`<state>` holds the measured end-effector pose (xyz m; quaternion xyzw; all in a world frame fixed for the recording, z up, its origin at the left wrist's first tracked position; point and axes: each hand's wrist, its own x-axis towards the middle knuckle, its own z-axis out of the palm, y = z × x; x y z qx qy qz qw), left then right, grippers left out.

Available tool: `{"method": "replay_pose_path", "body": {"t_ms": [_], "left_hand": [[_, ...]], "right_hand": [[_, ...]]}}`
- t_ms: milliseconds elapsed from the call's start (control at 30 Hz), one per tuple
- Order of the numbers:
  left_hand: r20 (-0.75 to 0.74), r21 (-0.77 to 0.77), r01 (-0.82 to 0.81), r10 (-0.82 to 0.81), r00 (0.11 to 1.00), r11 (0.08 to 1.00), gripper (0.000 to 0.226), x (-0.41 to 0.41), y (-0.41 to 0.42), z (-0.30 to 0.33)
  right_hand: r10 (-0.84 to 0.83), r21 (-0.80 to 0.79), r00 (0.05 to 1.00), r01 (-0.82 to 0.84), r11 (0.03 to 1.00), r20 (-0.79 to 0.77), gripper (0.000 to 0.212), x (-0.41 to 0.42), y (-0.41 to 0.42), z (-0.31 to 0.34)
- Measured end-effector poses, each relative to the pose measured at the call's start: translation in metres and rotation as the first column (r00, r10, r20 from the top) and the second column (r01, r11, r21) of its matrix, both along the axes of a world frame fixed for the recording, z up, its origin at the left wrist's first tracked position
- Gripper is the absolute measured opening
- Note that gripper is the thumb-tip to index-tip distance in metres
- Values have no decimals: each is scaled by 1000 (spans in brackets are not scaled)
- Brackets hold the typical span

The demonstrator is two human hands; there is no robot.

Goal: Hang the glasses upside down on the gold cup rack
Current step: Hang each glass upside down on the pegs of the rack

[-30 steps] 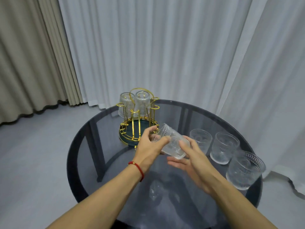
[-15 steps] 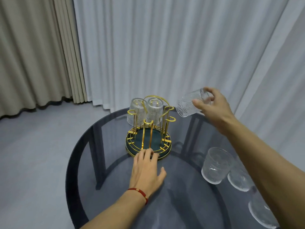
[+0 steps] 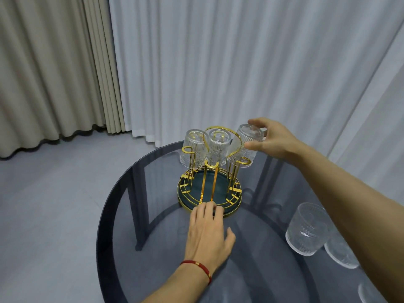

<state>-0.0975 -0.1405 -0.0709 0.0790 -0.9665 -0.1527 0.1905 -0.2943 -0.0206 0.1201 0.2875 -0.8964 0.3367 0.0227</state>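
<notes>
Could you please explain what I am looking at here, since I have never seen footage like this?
This is one view from a camera worn on a person's head, looking down at their bare hands; there is no machine. On a round dark glass table stands a gold cup rack with two glasses hanging upside down. The right hand holds a third glass, upside down and tilted, at the rack. The left hand rests flat, fingertips at the rack's base. More upright glasses wait at the right.
</notes>
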Motion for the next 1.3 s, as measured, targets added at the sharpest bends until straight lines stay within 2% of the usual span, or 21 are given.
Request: {"method": "replay_pose_path", "body": {"t_ms": [167,300,500,567,633,733,867,1000,1067,1133,1233,1300], "left_hand": [[-25,31,3,-2,1000,1000,45,0,0,-1],[-44,40,0,2,999,999,48,-1,1,-2],[-45,33,0,1,999,999,49,0,1,-3],[-40,17,-2,3,999,1000,51,2,1,0],[-27,-2,-6,6,1000,1000,51,4,1,4],[-44,30,-6,7,999,1000,49,10,12,15],[-171,103,158,-139,975,982,45,17,49,35],[-254,186,347,-296,921,919,48,32,89,51],[-260,259,389,-324,910,884,50,42,103,54],[-247,333,404,-334,910,852,50,53,112,52],[-204,386,412,-360,910,825,49,69,125,48],[-176,412,414,-375,910,812,49,75,131,46]], "right_hand": [[71,79,996,-76,994,60,82,-3,-10,-13],[106,66,988,-114,991,116,81,-7,-14,-26],[137,70,985,-145,987,106,88,3,-9,-34],[82,53,995,-85,995,54,83,19,1,-32],[1,9,999,-1,1000,-45,68,44,15,-30],[-117,-140,981,95,986,-154,50,95,48,-36],[-235,-246,941,175,953,-244,40,177,103,-65],[-461,-321,840,369,872,-286,42,222,172,-88],[-610,-362,763,518,775,-215,53,225,200,-90],[-704,-318,708,656,684,-54,79,226,220,-94],[-641,-232,703,709,666,307,117,228,237,-111],[-586,-219,693,704,676,420,118,227,244,-124]]}}
